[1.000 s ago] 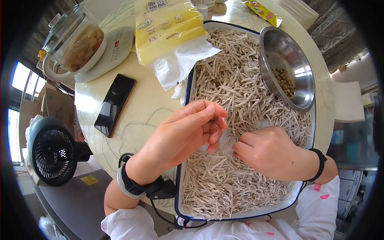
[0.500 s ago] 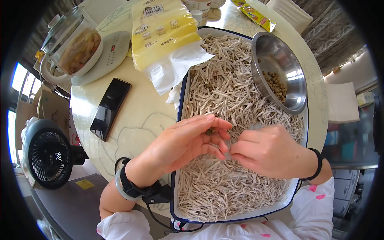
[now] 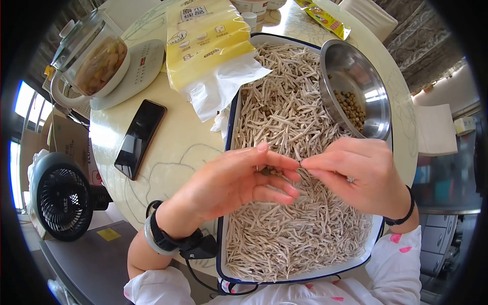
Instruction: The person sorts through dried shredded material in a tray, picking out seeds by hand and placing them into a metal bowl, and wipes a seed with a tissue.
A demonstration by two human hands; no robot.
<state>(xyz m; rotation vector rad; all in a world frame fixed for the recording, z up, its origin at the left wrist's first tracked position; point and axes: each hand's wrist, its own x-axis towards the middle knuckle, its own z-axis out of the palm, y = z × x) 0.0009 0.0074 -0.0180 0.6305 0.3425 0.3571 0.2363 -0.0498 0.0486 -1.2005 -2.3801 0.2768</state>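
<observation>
Pale, thin dried strips (image 3: 295, 239) fill much of a white tray (image 3: 373, 239) with a blue rim. Over the tray's left side, my left hand (image 3: 234, 183) is cupped, with a few small greenish-brown pellets (image 3: 268, 171) in its palm. My right hand (image 3: 358, 175) has thumb and forefinger pinched together at the left fingertips; what they grip is too small to make out. A steel bowl (image 3: 373, 84) holding brown pellets (image 3: 349, 108) rests tilted on the tray's upper right.
A yellow and white tissue pack (image 3: 208, 43) lies at the tray's upper left. Farther left are a black phone (image 3: 140, 138), a glass kettle (image 3: 99, 63) on its base (image 3: 145, 63), and a black fan (image 3: 63, 195). A yellow packet (image 3: 325, 19) lies behind the tray.
My right hand has risen from the strips to the fingertips of my left hand. My left hand has turned more open, showing the pellets in it. The view has shifted slightly.
</observation>
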